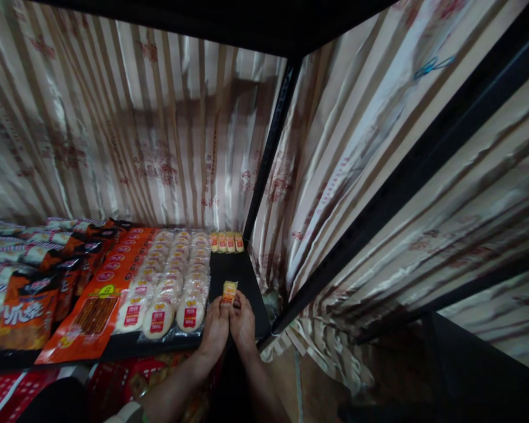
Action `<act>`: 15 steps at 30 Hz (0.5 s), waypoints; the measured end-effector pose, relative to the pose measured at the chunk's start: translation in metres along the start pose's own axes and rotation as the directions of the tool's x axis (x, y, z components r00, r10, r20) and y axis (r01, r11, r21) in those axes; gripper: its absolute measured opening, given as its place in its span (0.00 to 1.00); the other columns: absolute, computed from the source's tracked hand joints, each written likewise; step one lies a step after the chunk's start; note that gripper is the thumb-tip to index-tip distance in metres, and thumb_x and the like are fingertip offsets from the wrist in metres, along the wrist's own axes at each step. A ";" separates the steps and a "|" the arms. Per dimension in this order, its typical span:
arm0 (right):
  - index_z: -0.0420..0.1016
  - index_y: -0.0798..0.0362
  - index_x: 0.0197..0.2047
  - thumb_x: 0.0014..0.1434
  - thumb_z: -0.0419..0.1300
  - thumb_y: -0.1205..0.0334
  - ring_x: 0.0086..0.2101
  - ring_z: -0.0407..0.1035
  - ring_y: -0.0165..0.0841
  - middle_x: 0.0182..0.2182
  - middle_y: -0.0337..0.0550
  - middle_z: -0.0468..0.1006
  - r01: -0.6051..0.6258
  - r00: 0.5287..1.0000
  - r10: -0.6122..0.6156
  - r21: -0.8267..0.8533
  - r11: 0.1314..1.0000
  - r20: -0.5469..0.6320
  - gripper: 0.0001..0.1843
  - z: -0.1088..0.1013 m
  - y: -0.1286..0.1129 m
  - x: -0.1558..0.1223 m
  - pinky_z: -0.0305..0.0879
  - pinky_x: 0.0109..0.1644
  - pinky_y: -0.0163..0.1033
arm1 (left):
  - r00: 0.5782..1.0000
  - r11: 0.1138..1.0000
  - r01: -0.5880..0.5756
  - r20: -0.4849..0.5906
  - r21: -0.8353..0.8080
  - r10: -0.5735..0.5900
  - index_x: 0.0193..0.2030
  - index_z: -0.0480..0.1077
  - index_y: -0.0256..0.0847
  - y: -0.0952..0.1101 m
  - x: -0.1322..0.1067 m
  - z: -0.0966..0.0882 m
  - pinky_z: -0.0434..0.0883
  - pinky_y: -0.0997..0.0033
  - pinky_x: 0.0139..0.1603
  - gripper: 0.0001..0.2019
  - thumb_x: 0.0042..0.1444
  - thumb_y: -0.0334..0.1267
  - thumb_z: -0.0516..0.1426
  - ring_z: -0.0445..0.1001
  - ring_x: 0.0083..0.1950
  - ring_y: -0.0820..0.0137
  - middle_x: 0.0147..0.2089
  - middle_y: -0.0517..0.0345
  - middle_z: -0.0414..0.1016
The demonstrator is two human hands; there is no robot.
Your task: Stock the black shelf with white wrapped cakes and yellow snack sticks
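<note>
My left hand (214, 330) and my right hand (243, 323) reach side by side onto a black shelf (240, 273). Together they pinch a small yellow snack packet (229, 291) between their fingertips, holding it upright just above the shelf surface. Left of the hands lie three rows of round white cakes in clear wrappers with red labels (176, 282). A short row of similar small yellow packets (226, 241) stands at the back of the shelf, beyond the held packet.
Orange-red flat snack packs (97, 311) and dark orange bags (26, 305) fill the shelf's left part. A black upright post (268, 153) and slanted black frame bars (401, 194) bound the shelf. Striped shiny curtain hangs behind and right. A red crate (127, 376) sits below.
</note>
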State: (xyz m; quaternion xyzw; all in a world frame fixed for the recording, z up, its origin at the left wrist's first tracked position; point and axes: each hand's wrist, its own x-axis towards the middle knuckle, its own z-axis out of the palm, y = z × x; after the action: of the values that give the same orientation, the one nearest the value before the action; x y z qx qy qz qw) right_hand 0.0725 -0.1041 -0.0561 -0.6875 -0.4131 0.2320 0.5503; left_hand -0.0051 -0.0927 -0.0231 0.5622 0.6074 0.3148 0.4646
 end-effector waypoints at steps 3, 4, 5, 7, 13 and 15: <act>0.71 0.53 0.50 0.51 0.53 0.63 0.41 0.72 0.36 0.43 0.50 0.74 0.030 1.000 -0.030 -0.060 0.998 -0.007 0.22 0.003 0.005 0.005 0.71 0.43 0.39 | 1.000 1.000 0.015 0.005 0.001 -0.015 0.53 0.65 0.30 0.005 0.006 0.003 0.59 0.69 0.60 0.20 0.57 0.36 0.44 0.67 0.56 0.65 0.54 0.43 0.70; 0.72 0.52 0.50 0.51 0.53 0.63 0.42 0.72 0.36 0.43 0.49 0.74 0.040 0.999 -0.040 -0.073 0.997 -0.007 0.21 0.004 0.007 0.007 0.70 0.44 0.39 | 1.000 1.000 0.019 0.000 0.005 -0.019 0.53 0.65 0.29 0.007 0.007 0.004 0.59 0.69 0.60 0.20 0.57 0.36 0.44 0.67 0.57 0.64 0.55 0.41 0.70; 0.71 0.52 0.50 0.52 0.53 0.63 0.42 0.71 0.36 0.44 0.49 0.74 0.047 0.999 -0.048 -0.080 0.996 -0.008 0.21 0.005 0.009 0.010 0.70 0.45 0.39 | 1.000 1.000 0.019 -0.005 0.009 -0.019 0.53 0.65 0.28 0.008 0.009 0.005 0.59 0.69 0.60 0.21 0.57 0.36 0.44 0.67 0.57 0.64 0.55 0.40 0.69; 0.71 0.52 0.52 0.53 0.53 0.63 0.42 0.71 0.36 0.44 0.49 0.74 0.056 0.998 -0.056 -0.082 0.995 -0.002 0.22 0.008 0.013 0.015 0.69 0.45 0.40 | 1.000 1.000 0.014 -0.021 0.017 -0.014 0.54 0.65 0.28 0.011 0.013 0.006 0.59 0.68 0.60 0.21 0.57 0.35 0.45 0.67 0.57 0.63 0.55 0.39 0.69; 0.69 0.52 0.53 0.52 0.52 0.65 0.40 0.71 0.34 0.43 0.47 0.75 0.052 0.999 -0.052 -0.065 0.997 0.006 0.24 0.017 0.017 0.036 0.69 0.43 0.38 | 0.999 0.999 -0.030 -0.027 0.036 0.031 0.52 0.65 0.29 0.016 0.029 0.009 0.58 0.65 0.61 0.19 0.56 0.34 0.46 0.66 0.58 0.61 0.55 0.38 0.68; 0.70 0.52 0.52 0.51 0.52 0.65 0.40 0.71 0.35 0.42 0.46 0.76 0.046 0.999 -0.046 -0.083 0.995 0.002 0.24 0.020 0.015 0.043 0.68 0.44 0.38 | 0.997 0.997 -0.071 -0.024 -0.011 0.071 0.52 0.65 0.28 0.017 0.034 0.010 0.59 0.64 0.61 0.19 0.56 0.34 0.46 0.66 0.57 0.60 0.55 0.36 0.68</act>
State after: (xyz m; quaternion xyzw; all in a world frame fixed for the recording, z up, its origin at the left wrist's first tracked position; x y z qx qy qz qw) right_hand 0.0854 -0.0583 -0.0708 -0.7002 -0.4379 0.2017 0.5265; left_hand 0.0128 -0.0580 -0.0186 0.5769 0.5904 0.3415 0.4494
